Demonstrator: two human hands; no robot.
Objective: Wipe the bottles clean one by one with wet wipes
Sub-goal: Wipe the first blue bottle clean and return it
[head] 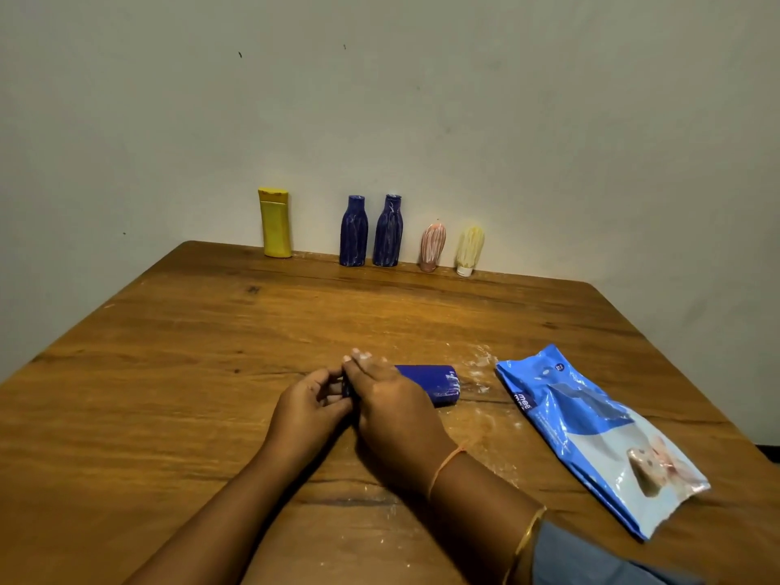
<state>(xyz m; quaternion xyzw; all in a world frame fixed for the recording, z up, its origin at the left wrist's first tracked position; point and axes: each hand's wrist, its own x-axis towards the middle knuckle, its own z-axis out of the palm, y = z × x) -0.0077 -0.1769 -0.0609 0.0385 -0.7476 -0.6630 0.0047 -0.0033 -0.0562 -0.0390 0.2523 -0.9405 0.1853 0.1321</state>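
A dark blue bottle (434,384) lies on its side near the middle of the wooden table (211,373), streaked with white. My right hand (392,407) lies over its left part, fingers extended across it. My left hand (310,403) has curled fingers pinching the bottle's left end. No wipe is visible in either hand. A blue wet wipes pack (591,437) lies flat to the right.
Along the far edge against the wall stand a yellow bottle (275,222), two blue smeared bottles (353,231) (388,231), a pink tube (432,247) and a cream tube (469,250). White residue marks the table around the lying bottle.
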